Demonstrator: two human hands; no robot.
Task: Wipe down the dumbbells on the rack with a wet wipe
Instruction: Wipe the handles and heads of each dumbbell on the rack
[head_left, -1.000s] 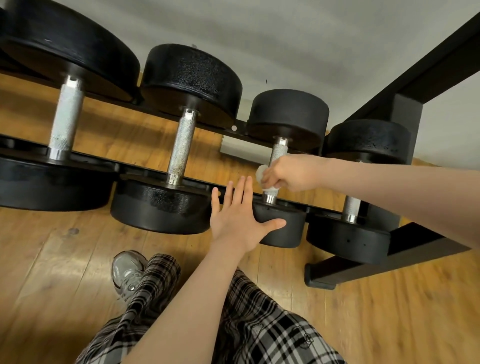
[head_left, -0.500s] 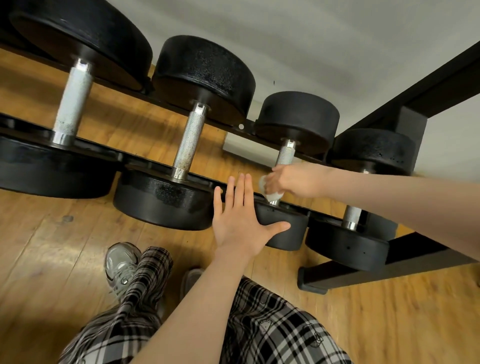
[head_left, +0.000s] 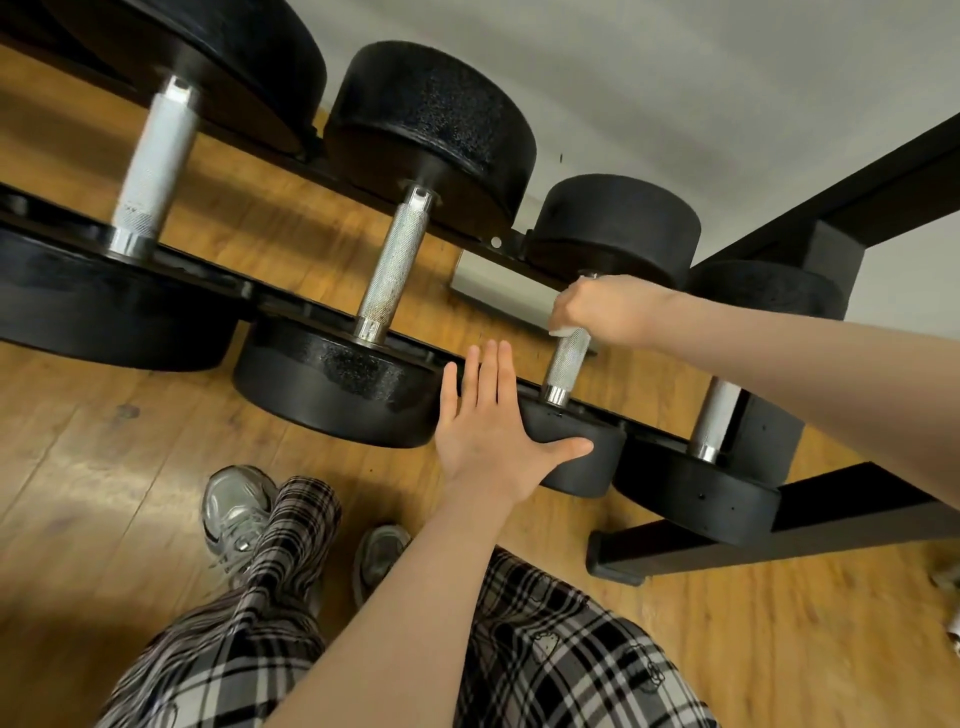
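Several black dumbbells with knurled metal handles lie across a low black rack (head_left: 857, 525). My right hand (head_left: 608, 309) grips the upper part of the handle (head_left: 569, 361) of the third dumbbell, with a white wet wipe (head_left: 562, 331) wrapped between palm and metal; only a small edge of the wipe shows. My left hand (head_left: 493, 431) lies flat with straight fingers against the near head (head_left: 582, 462) of that same dumbbell, thumb spread along its rim. The far head (head_left: 618, 228) sits behind my right hand.
A larger dumbbell (head_left: 395, 265) lies to the left, an even bigger one (head_left: 156, 156) beyond it, and a smaller one (head_left: 717, 415) to the right by the rack's post. My plaid trousers (head_left: 545, 639) and grey shoes (head_left: 234, 514) stand on the wooden floor close to the rack.
My right hand has slid with the wipe from the near end of the handle up toward the far head. My left hand has stayed pressed on the near head.
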